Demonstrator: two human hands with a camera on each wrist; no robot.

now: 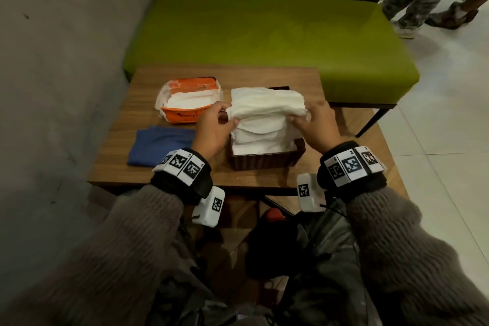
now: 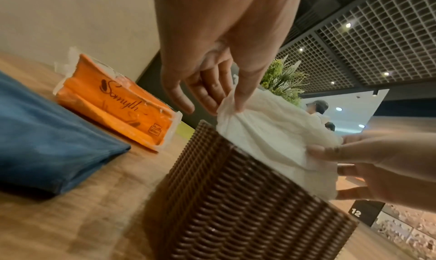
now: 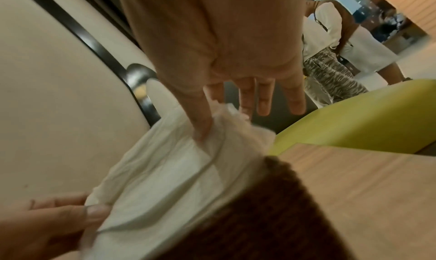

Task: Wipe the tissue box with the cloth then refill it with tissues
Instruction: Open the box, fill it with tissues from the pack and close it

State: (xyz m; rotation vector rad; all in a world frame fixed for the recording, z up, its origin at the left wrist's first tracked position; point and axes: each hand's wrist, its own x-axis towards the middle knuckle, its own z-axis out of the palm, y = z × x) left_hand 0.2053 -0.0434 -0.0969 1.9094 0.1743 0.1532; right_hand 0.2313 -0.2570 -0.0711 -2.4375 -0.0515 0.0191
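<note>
The left hand (image 1: 214,124) and right hand (image 1: 315,122) pinch, thumb on top, the tissues (image 1: 267,106) at nine and three o'clock, seemingly half inside the tissue box (image 1: 267,160)

My brown ribbed tissue box (image 1: 267,163) sits open at table centre, white tissues (image 1: 266,108) bulging above it; folded blue cloth (image 1: 158,147) lies at nine o'clock.

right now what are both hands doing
Left hand: pinches the left end of the tissue stack.
Right hand: pinches the stack's right end, above the tissue box.
</note>
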